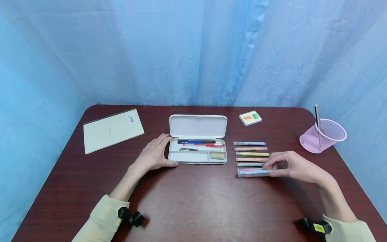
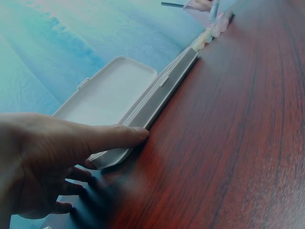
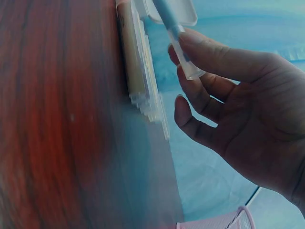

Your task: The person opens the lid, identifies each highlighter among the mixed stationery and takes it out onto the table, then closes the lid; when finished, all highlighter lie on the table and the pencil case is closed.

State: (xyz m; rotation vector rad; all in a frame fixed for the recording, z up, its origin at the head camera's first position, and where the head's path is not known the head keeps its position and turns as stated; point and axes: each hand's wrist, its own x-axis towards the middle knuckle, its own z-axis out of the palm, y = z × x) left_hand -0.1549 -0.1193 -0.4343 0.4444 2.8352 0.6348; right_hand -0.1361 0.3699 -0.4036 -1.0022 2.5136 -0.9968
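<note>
My right hand (image 1: 290, 166) pinches one end of a light-blue marker pen (image 3: 178, 40) between thumb and fingers. In the head view this pen overlaps the nearest marker, a pinkish one (image 1: 251, 175). Several other pastel markers (image 1: 252, 154) lie above it in a row, roughly parallel. My left hand (image 1: 155, 154) rests against the left end of an open white pencil case (image 1: 188, 157). Its thumb lies straight along the front edge in the left wrist view, while the other fingers spread beyond the end. Inside the case are blue, red and clear pens (image 1: 196, 142) and a beige block (image 1: 217, 155).
A cream notebook (image 1: 113, 131) lies at the back left. Behind the markers is a small flat case (image 1: 250, 118) with an orange and green label. On the right, a pink mesh pen cup (image 1: 321, 136) leans, with a dark stick-like item in it. Blue curtains enclose the table.
</note>
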